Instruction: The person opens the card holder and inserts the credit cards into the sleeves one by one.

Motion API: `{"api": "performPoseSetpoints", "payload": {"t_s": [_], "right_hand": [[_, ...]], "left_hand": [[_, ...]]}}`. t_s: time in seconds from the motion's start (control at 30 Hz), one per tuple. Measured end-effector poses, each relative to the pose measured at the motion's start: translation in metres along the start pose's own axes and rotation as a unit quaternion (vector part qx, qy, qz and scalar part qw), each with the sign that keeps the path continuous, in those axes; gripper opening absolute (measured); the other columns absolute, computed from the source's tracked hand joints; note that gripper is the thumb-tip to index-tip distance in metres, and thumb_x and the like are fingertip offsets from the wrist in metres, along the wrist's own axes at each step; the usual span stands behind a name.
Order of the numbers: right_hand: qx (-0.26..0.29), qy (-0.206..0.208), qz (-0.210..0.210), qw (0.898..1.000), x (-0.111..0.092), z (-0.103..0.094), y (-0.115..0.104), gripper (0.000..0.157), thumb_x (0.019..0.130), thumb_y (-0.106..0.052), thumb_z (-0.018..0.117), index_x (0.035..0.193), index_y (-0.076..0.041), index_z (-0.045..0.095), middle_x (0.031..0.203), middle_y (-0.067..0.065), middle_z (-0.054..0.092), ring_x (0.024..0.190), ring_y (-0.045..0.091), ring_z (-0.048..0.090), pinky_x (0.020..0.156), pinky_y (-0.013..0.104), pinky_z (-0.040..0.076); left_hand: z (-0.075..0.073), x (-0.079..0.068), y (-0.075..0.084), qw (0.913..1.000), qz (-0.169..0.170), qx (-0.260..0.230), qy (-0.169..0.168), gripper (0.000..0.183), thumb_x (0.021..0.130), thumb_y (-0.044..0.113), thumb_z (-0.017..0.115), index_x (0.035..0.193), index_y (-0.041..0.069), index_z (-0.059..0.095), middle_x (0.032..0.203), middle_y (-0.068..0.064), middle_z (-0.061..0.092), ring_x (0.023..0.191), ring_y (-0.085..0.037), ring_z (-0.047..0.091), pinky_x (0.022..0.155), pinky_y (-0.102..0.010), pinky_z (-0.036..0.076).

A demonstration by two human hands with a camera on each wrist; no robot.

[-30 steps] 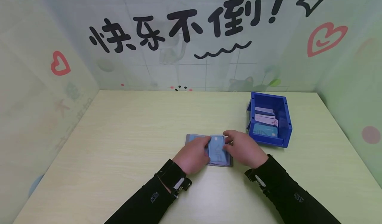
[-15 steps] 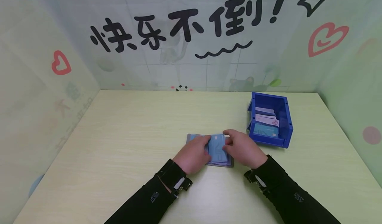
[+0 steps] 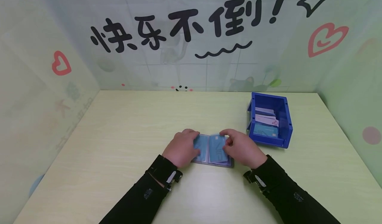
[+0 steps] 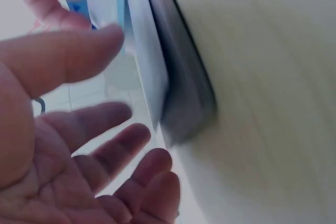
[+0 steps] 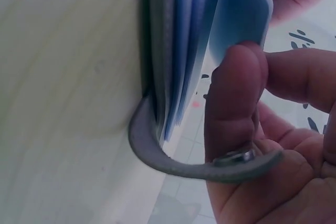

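A card holder [image 3: 208,162] lies spread open on the table, with light blue cards in its clear sleeves. My right hand [image 3: 244,148] pinches the right-hand sleeve page [image 3: 218,148] between thumb and finger; the right wrist view shows this page [image 5: 241,11] bent away from the stack of sleeves [image 5: 184,51]. A grey strap [image 5: 205,171] with a metal snap curves out from the cover, past the right fingers. At the left page [image 3: 202,147] is my left hand [image 3: 181,148]. In the left wrist view, its fingers [image 4: 107,158] are spread and loosely bent beside the holder [image 4: 181,77], gripping nothing.
A blue bin [image 3: 270,101] stands at the back right, just beyond the right hand, with several blue and pink cards [image 3: 266,121] in it. Printed cloth walls [image 3: 206,74] enclose the pale wooden table [image 3: 134,124] at the back and sides.
My left hand has moved left from the middle of the holder to its left side, uncovering the blue left page. The right hand stays at the right page, almost unmoved.
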State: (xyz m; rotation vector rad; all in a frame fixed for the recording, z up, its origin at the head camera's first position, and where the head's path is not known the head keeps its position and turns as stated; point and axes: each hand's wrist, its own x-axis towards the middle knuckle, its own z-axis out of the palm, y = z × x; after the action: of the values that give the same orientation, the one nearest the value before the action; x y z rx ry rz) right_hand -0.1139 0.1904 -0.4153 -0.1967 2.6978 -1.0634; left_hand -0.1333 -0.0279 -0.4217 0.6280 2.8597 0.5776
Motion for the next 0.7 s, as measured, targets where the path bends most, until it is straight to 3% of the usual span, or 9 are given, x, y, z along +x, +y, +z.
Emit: {"api": "performPoseSetpoints", "payload": {"t_s": [0.1, 0.3, 0.57, 0.7], "right_hand": [[-0.008, 0.004, -0.009, 1.0, -0.0003, 0.0003, 0.0004, 0.03, 0.086, -0.009, 0.061, 0.116, -0.01, 0.06, 0.075, 0.003, 0.056, 0.058, 0.016, 0.05, 0.048, 0.029, 0.04], [-0.028, 0.01, -0.011, 0.999, -0.0013, -0.0007, -0.0019, 0.028, 0.085, -0.011, 0.06, 0.113, -0.007, 0.065, 0.073, 0.003, 0.054, 0.063, 0.016, 0.05, 0.05, 0.029, 0.038], [-0.053, 0.037, -0.028, 0.998, -0.0036, 0.0026, -0.0054, 0.028, 0.089, -0.024, 0.062, 0.111, -0.007, 0.067, 0.093, 0.0, 0.064, 0.077, 0.014, 0.052, 0.071, 0.035, 0.051], [-0.06, 0.057, -0.061, 0.995, -0.0057, 0.0054, -0.0072, 0.027, 0.091, -0.024, 0.059, 0.111, -0.007, 0.068, 0.099, 0.001, 0.064, 0.079, 0.013, 0.053, 0.073, 0.036, 0.052]], "left_hand": [[-0.0003, 0.001, -0.004, 0.9997, 0.006, 0.024, -0.008, 0.054, 0.082, 0.029, 0.068, 0.131, 0.01, 0.054, 0.133, -0.006, 0.048, 0.107, -0.03, 0.047, 0.09, -0.039, 0.043], [-0.0006, 0.0, -0.0052, 0.9995, 0.009, 0.024, -0.019, 0.056, 0.08, 0.033, 0.07, 0.129, 0.009, 0.056, 0.131, -0.006, 0.05, 0.106, -0.028, 0.048, 0.09, -0.04, 0.043], [0.0009, -0.0003, -0.0057, 0.9996, 0.016, -0.002, -0.022, 0.057, 0.078, 0.034, 0.072, 0.126, 0.007, 0.058, 0.127, -0.008, 0.051, 0.108, -0.025, 0.048, 0.092, -0.038, 0.043], [0.0009, -0.0005, -0.0061, 0.9996, 0.021, -0.001, -0.018, 0.057, 0.078, 0.035, 0.072, 0.126, 0.007, 0.058, 0.126, -0.008, 0.052, 0.107, -0.024, 0.049, 0.091, -0.038, 0.044]]}}
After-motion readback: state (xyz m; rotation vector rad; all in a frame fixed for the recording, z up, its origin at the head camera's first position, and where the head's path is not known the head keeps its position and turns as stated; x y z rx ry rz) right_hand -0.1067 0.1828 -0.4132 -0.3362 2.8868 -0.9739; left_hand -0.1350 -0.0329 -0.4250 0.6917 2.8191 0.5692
